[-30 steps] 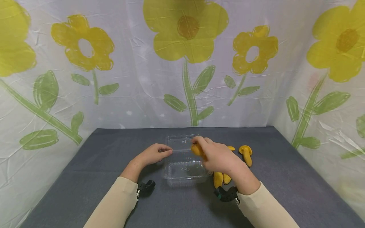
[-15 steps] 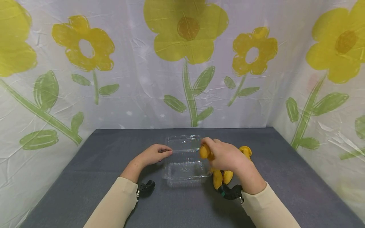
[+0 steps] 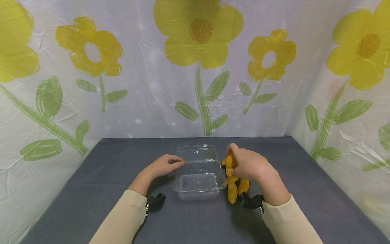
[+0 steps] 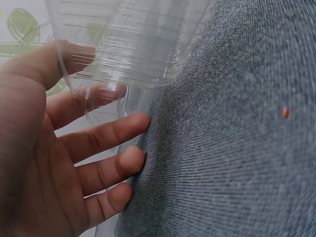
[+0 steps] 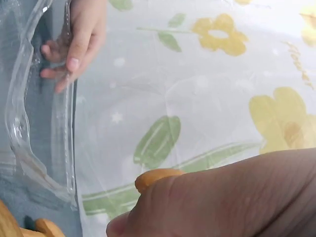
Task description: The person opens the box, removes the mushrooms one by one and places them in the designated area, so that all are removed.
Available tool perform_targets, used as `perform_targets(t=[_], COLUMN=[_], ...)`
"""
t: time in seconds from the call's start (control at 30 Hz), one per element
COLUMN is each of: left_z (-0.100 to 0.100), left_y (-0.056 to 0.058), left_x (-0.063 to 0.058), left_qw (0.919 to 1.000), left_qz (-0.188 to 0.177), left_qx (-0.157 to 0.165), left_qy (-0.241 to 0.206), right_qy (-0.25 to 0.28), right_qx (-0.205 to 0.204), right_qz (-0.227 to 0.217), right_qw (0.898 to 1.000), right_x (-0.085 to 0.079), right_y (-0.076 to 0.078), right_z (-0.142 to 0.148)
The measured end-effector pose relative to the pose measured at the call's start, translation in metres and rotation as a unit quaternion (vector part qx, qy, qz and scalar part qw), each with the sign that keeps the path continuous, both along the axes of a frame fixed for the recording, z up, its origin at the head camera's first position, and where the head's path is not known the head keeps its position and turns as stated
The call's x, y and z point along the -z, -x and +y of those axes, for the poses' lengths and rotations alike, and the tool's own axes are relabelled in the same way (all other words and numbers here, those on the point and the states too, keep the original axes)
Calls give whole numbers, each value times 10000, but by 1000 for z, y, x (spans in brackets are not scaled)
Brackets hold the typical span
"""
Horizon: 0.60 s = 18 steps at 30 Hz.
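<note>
A clear plastic clamshell container (image 3: 198,195) stands lid up in the middle of the table, its lid (image 3: 196,153) folded back to the far side. My left hand (image 3: 163,165) holds it at the left by the hinge; in the left wrist view the thumb (image 4: 79,57) shows through the plastic, with the other fingers spread below. Right of the container, my right hand (image 3: 248,164) grips a yellow mushroom (image 3: 230,161), whose rounded end also shows past the hand in the right wrist view. Its lower part is hard to tell from the mushrooms beneath.
More yellow mushrooms (image 3: 232,193) lie beside the container's right edge, partly under my right hand and wrist strap (image 3: 251,201). A dark grey cloth (image 3: 115,183) covers the table. A flowered sheet (image 3: 137,112) closes off the back and sides.
My right hand has moved right with the mushroom, from over the container to above the mushrooms beside it. The left hand has stayed in place.
</note>
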<state>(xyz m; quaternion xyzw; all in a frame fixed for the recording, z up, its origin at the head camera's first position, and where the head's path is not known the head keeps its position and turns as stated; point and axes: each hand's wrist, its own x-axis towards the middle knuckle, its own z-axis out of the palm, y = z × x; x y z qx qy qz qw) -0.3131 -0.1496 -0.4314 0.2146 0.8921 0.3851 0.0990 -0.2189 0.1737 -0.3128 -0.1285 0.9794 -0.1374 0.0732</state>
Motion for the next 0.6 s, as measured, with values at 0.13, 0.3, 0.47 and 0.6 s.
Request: perform_targets(t=[0.13,0.3,0.47,0.6], left_z=[0,-1,0,0], left_y=[-1,0,0,-1], left_x=[0,0,0,-1], left_qw=[10000,10000,10000,10000], left_qz=[-14,28,20,12], left_qx=[8,40,15,-8], left_qy=[-12,18,28,30], right_qy=[122,172,109,-83], right_qx=[231,426,605,716], right_qz=[-314,-583,-644,-611], right_qw=[9992,9972,9960,9955], right_x=[-1,-3,-3,-4], right_y=[0,0,2,5], right_z=[5,11,20,28])
